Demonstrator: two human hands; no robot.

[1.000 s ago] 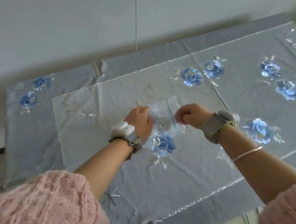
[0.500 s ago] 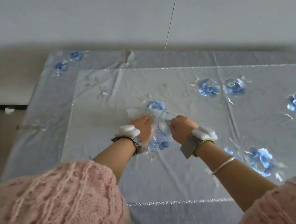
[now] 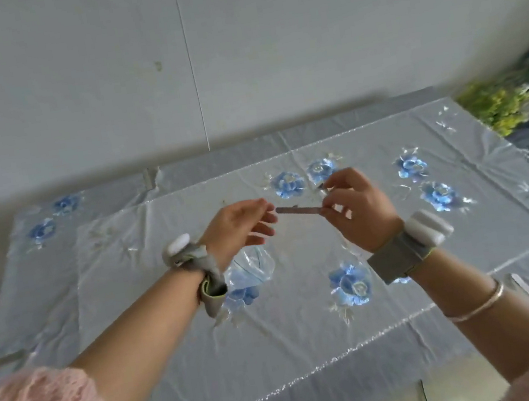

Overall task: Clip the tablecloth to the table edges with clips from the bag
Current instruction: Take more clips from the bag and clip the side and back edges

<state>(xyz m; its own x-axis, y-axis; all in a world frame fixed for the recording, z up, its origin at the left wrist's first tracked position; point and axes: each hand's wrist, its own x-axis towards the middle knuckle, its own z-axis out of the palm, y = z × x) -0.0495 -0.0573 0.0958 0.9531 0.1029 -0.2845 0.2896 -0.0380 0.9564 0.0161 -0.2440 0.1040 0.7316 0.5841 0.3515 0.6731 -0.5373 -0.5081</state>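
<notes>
Clip point(image 3: 297, 210): thin, stiff, probably light; pinched at its 3 o'clock end by right hand point(image 3: 359, 212). Left hand point(image 3: 238, 226) fingers apart at 9 o'clock. Best held by ends. Bag point(image 3: 249, 268) lay on tablecloth point(image 3: 293, 333).

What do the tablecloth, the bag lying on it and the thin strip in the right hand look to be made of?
Tablecloth: glossy satin-like fabric, seemingly; it shows creases, sheen, raised blue flowers and a glittery border.
Bag: clear thin plastic; the flowers show through it and it glints.
Strip, held by the right hand: grey-brown, straight and stiff-looking; metal or plastic, too blurred to tell.
</notes>
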